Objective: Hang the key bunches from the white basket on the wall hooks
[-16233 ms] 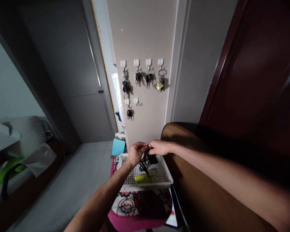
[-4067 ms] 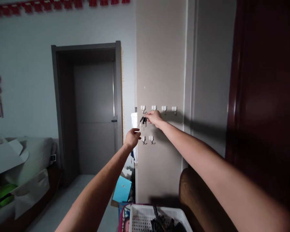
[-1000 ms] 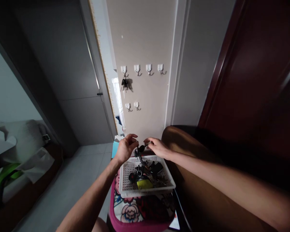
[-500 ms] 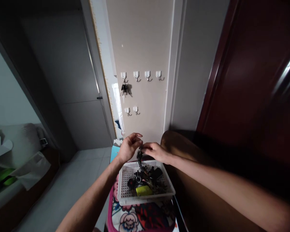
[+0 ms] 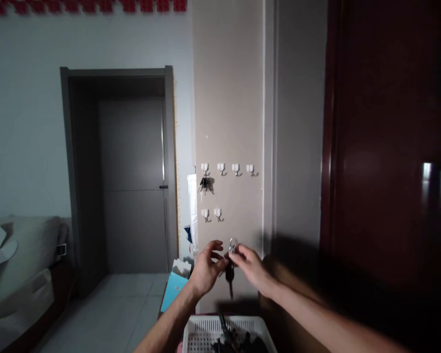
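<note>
My right hand (image 5: 252, 267) pinches a bunch of keys (image 5: 230, 277) near its metal ring (image 5: 233, 243), which sticks up above the fingers. A dark-headed key hangs down below. My left hand (image 5: 207, 267) is at the left side of the bunch, its thumb and a fingertip closed at the keys and its other fingers curled loosely. Below both hands, a white plastic basket (image 5: 191, 323) holds dark items, partly cut off by the lower edge. On the wall ahead, another bunch of keys (image 5: 205, 184) hangs from the upper left hook (image 5: 205, 168).
More white hooks (image 5: 235, 169) are in the upper row, and two hooks (image 5: 218, 214) are below. A blue box (image 5: 173, 291) stands left of the basket. Dark red door (image 5: 375, 147) at right; grey door (image 5: 132, 196) at left, with a sofa (image 5: 33, 240) beside it.
My view has tilted up. Both hands have risen away from the basket with the bunch of keys, and its ring and hanging key now show clearly.
</note>
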The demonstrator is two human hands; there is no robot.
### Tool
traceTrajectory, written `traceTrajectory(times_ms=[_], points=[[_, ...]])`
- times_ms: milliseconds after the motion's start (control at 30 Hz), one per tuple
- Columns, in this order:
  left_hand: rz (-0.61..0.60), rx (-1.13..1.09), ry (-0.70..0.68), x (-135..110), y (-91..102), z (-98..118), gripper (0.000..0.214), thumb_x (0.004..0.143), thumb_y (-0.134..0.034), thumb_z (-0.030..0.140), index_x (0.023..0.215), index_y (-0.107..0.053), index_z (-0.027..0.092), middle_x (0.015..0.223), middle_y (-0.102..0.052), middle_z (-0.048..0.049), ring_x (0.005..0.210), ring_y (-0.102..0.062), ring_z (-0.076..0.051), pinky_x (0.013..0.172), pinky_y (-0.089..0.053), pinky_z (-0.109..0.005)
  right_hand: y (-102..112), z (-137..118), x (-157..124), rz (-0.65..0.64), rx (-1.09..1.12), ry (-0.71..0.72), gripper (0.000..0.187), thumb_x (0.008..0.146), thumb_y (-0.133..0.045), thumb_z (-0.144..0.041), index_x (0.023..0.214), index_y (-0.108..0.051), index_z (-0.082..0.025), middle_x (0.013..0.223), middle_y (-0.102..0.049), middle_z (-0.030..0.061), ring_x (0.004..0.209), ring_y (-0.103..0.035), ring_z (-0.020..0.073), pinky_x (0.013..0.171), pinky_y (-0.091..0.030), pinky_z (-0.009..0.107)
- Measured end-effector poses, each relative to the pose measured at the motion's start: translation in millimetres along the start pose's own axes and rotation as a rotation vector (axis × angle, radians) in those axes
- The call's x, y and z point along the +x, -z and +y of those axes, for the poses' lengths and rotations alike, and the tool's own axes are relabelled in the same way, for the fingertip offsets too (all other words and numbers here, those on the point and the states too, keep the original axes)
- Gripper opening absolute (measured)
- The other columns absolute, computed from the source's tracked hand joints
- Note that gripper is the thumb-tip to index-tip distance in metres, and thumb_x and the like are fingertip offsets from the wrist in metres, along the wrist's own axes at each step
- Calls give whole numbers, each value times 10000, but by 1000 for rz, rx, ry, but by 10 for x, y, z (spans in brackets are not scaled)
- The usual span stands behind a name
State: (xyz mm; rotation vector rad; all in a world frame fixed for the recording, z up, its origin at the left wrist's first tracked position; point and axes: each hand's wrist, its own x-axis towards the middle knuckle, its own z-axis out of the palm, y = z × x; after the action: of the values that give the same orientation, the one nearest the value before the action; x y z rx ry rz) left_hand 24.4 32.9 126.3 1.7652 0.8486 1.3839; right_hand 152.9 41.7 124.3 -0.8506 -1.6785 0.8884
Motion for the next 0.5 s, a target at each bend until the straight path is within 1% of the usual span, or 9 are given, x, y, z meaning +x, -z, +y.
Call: traceTrajectory(times_ms=[33, 100, 167, 200, 233, 300, 367, 433, 500], points=[[10, 27, -8, 35, 6, 18, 286, 584, -489, 146, 867, -457, 160, 825, -502, -40, 630, -465, -87, 524, -363, -179, 12, -66, 102, 51, 11, 17, 203, 645, -430, -338, 695, -464, -145, 641, -503, 2, 616, -455, 108, 579, -358, 222], [70, 109, -30, 110, 18, 55, 199, 600, -467, 145, 798, -488, 148, 696, -523, -20, 580, -460, -87, 513, -357, -182, 14, -191, 311, 109, 2, 53, 212, 631, -439, -351, 678, -462, -145, 646, -517, 11, 621, -467, 116, 591, -366, 230], [187, 214, -78, 180, 37, 102, 123, 624, -438, 151, 727, -505, 146, 579, -505, 1, 529, -446, -86, 503, -349, -188, -9, -291, 504, 148, -4, 65, 208, 624, -441, -353, 665, -460, -151, 637, -523, 11, 595, -469, 113, 567, -371, 229], [246, 272, -118, 210, 51, 133, 109, 632, -426, 151, 702, -509, 150, 566, -498, 4, 527, -445, -88, 511, -349, -194, -25, -332, 587, 170, 8, 61, 203, 625, -435, -352, 663, -457, -155, 635, -524, 9, 581, -468, 109, 553, -373, 227], [287, 331, -172, 236, 68, 169, 111, 637, -418, 146, 688, -515, 157, 577, -500, 2, 541, -450, -92, 530, -351, -200, -41, -368, 659, 195, 28, 52, 196, 626, -430, -350, 658, -450, -158, 631, -524, 6, 568, -467, 105, 543, -375, 225], [315, 437, -293, 281, 104, 249, 134, 639, -406, 125, 667, -528, 174, 636, -510, -7, 599, -465, -102, 586, -355, -214, -67, -430, 765, 225, 76, 22, 181, 624, -427, -344, 638, -431, -163, 618, -520, 0, 550, -465, 98, 529, -377, 222], [350, 476, -359, 327, 140, 321, 155, 630, -418, 119, 712, -531, 187, 723, -515, -17, 674, -474, -116, 634, -354, -229, -88, -477, 818, 208, 93, 1, 176, 614, -437, -338, 612, -420, -162, 596, -510, -7, 542, -462, 93, 521, -377, 220], [408, 432, -313, 379, 169, 363, 205, 605, -460, 131, 796, -511, 186, 786, -516, -27, 716, -479, -128, 639, -361, -241, -111, -505, 819, 150, 93, 12, 182, 604, -450, -337, 603, -425, -157, 579, -495, -15, 545, -457, 88, 520, -374, 214], [402, 362, -192, 425, 192, 367, 245, 573, -505, 146, 816, -500, 168, 755, -534, -29, 683, -495, -131, 608, -373, -242, -141, -515, 783, 90, 99, 41, 192, 597, -462, -340, 621, -442, -151, 581, -488, -18, 564, -456, 86, 526, -369, 206]])
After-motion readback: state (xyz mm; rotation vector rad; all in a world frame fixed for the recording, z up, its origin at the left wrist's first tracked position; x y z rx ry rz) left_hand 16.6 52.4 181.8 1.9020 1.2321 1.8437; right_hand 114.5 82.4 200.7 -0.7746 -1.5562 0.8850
